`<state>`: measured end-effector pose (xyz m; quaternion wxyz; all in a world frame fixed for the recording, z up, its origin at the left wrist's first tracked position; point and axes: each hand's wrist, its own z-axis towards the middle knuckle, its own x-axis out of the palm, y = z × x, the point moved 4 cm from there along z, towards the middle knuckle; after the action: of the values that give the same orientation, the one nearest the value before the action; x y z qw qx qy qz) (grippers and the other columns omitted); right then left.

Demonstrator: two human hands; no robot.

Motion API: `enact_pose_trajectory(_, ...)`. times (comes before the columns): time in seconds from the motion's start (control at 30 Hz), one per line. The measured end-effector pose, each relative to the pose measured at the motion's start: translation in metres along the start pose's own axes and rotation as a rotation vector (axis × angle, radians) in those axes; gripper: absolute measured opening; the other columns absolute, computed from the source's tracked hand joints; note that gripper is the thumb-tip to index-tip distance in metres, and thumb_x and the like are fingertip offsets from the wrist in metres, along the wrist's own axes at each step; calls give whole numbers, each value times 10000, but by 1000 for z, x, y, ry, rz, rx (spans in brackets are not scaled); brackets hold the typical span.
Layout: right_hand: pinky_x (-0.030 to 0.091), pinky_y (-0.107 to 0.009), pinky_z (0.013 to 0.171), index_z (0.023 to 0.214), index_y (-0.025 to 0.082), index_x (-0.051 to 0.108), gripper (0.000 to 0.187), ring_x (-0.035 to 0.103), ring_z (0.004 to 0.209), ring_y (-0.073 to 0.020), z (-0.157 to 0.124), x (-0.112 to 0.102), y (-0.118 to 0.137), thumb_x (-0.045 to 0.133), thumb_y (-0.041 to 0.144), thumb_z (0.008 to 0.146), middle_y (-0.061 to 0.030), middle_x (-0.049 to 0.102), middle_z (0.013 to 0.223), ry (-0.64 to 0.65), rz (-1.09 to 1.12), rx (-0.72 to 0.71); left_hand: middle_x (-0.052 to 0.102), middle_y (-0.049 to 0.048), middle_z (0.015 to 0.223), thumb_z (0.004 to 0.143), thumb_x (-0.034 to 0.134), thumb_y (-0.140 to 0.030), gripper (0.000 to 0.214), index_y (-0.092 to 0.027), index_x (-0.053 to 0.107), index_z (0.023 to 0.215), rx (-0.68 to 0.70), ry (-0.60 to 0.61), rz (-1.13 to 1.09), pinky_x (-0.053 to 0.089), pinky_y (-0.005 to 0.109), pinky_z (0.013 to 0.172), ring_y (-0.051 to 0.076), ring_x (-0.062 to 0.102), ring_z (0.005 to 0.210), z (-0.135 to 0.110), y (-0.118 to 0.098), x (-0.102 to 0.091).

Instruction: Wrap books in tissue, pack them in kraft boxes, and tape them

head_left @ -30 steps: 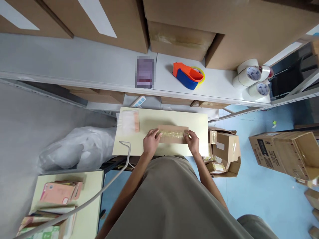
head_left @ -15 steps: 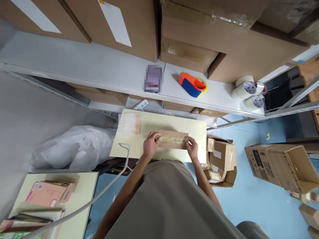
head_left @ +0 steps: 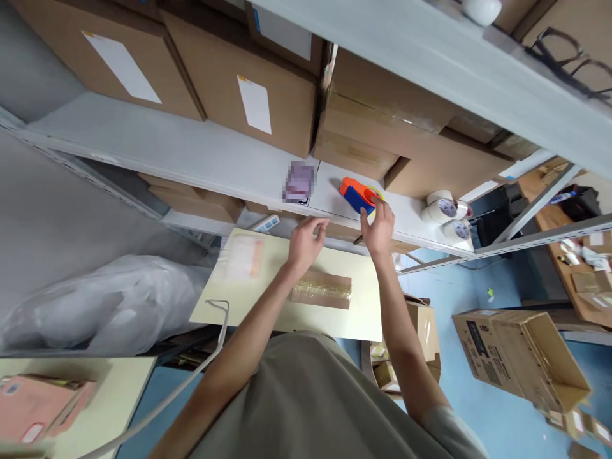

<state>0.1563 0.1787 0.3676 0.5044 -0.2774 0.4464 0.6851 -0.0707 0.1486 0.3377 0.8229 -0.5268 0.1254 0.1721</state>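
Note:
An orange and blue tape dispenser (head_left: 354,195) lies on the grey shelf, a yellow ring showing at its right end. My right hand (head_left: 379,228) has its thumb and fingers around that near right end. Over the far edge of the cream table, my left hand (head_left: 306,243) is raised with fingers partly bent, thumb apart and nothing in it. Below it, a small long cardboard box (head_left: 322,290) with shiny clear tape along its top rests on the table (head_left: 272,319), touched by neither hand.
On the shelf (head_left: 191,166) stand large cartons (head_left: 248,102), a blurred-out flat item (head_left: 299,182) and tape rolls (head_left: 440,210). A white cable (head_left: 191,376) crosses at left, near a wrapped plastic bundle (head_left: 143,296). Open cartons (head_left: 516,357) sit on the blue floor at right.
Both hands have let go of the small cardboard box and moved up and away. My right hand has reached the tape dispenser; my left hovers above the table. The view has tilted upward.

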Motion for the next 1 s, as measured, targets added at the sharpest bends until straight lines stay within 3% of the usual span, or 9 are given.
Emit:
enact_pose_trajectory(0.07,456,-509,1176,1453,125,586,432,631,1372,-367,31,12,6,492,377,1115,-259,680,1466,130,-138,49,825,54,1099,984,578,-77,268,-219,771,1104,57,-32,-49,596,330,982,200,779,1034,14,-23,-1)
enact_pose_trajectory(0.17,456,-484,1146,1425,48,563,480,712,1231,-379,55,33,8,566,399,1096,-300,748,1318,302,-300,138,828,52,1086,990,571,-72,275,-217,776,1103,94,-50,-99,594,313,964,190,780,1021,19,-43,-5)
enact_pose_trajectory(0.33,473,-455,1103,1408,41,510,458,751,1169,-375,52,41,12,587,361,1090,-306,778,1226,357,-408,152,838,54,1113,967,524,-24,347,-217,775,1111,58,-16,-167,606,315,974,189,790,1047,-1,-38,-20)
enact_pose_trajectory(0.43,534,-456,984,1418,71,479,490,763,1120,-398,28,32,19,572,431,1099,-294,781,1208,392,-374,137,843,48,1094,979,547,-65,317,-225,775,1131,-19,-26,-204,620,316,970,190,799,1030,-22,-22,-38)
enact_pose_trajectory(0.57,567,-443,806,1396,160,489,568,780,940,-405,-31,13,38,551,623,1074,-213,801,1085,483,-193,65,843,54,1091,1026,643,-261,170,-230,780,1122,-134,-73,-244,638,335,960,202,798,992,-55,-2,-67)
enact_pose_trajectory(0.77,531,-368,664,1161,262,520,536,721,746,-304,-110,-12,75,617,746,951,-67,764,885,633,124,109,782,88,1235,1037,671,-412,321,-226,727,1292,-269,-152,-342,654,364,981,218,772,1097,-86,15,-105)
enact_pose_trajectory(0.87,498,-327,619,1089,271,513,514,662,684,-246,-127,-17,89,665,729,911,-22,731,824,701,218,180,734,107,1383,1015,712,-513,428,-238,708,1344,-338,-59,-399,660,384,1001,247,759,1177,-90,20,-117)
enact_pose_trajectory(1.0,461,-298,588,1046,263,548,527,614,653,-204,-134,-24,101,689,749,899,1,707,792,766,254,213,740,106,1400,994,727,-600,485,-256,733,1338,-414,119,-497,657,400,1014,273,750,1213,-88,25,-127)
